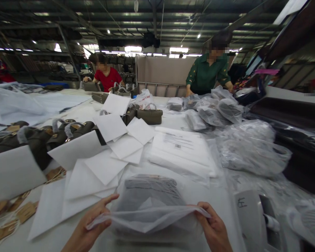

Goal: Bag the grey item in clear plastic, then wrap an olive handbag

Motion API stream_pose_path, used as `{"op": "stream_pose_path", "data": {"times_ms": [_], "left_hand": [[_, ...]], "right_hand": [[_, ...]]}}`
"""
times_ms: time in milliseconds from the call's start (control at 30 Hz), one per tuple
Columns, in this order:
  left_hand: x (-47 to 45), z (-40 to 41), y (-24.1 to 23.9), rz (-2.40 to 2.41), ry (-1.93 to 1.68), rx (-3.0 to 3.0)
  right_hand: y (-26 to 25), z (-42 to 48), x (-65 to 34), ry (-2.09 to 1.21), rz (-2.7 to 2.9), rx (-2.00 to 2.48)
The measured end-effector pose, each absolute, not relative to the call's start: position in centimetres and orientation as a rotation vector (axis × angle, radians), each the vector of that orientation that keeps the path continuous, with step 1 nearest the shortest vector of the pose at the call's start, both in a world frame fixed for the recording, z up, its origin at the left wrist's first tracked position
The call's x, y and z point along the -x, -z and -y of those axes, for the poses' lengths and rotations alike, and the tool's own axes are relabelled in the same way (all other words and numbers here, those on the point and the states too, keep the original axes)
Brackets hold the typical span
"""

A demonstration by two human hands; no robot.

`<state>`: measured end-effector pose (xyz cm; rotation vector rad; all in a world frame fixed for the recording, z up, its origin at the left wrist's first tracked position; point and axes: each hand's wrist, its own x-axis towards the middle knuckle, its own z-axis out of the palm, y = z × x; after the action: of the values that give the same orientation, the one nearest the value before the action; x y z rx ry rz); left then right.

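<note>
My left hand and my right hand both pinch the near edge of a clear plastic bag low in the middle of the view. The bag lies on the white table with its mouth pulled wide between my hands. Grey print shows on its upper face. Just beyond it lies a stack of flat plastic bags with a barcode label.
White paper sheets fan out to the left, beside several olive handbags and brown tags. Bagged items pile up on the right. A grey tape dispenser sits at lower right. Two people work at the far side.
</note>
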<state>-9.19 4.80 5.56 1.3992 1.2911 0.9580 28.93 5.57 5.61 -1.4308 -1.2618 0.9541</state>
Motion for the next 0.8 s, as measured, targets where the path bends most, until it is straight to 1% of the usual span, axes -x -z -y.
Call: {"op": "stream_pose_path", "data": {"times_ms": [133,200,267,400,500,567,700,800], "left_hand": [[6.8,-5.1,-3.0,-1.475,-1.216,-1.079],[6.1,-5.0,-1.4,-1.492,-1.263,-0.875],[5.8,-4.8,-0.5,-1.514,-1.257,-0.786],[5.9,-4.9,-1.1,-1.588,-1.196,-0.931],[6.1,-5.4,-0.8,-1.553,-1.092,-0.971],[6.6,-5.6,0.7,-1.547,-1.009,-0.916],[8.8,-5.1,4.5,-1.758,-0.999,-0.810],[9.9,-4.7,5.6,-1.828,-1.003,-0.843]], "right_hand": [[-4.1,-5.6,-27.9,-0.900,1.123,1.523],[-3.3,-5.3,-27.5,-0.887,1.031,1.589],[-2.7,-4.9,-27.2,-0.874,0.970,1.634],[-1.4,-3.6,-26.8,-0.829,0.899,1.744],[-0.2,-3.3,-26.7,-0.699,0.940,1.869],[0.3,-3.6,-27.2,-0.612,0.999,1.957],[-1.0,-4.3,-30.3,-0.445,0.998,2.080],[-3.3,-4.3,-32.9,-0.317,0.963,2.088]]}}
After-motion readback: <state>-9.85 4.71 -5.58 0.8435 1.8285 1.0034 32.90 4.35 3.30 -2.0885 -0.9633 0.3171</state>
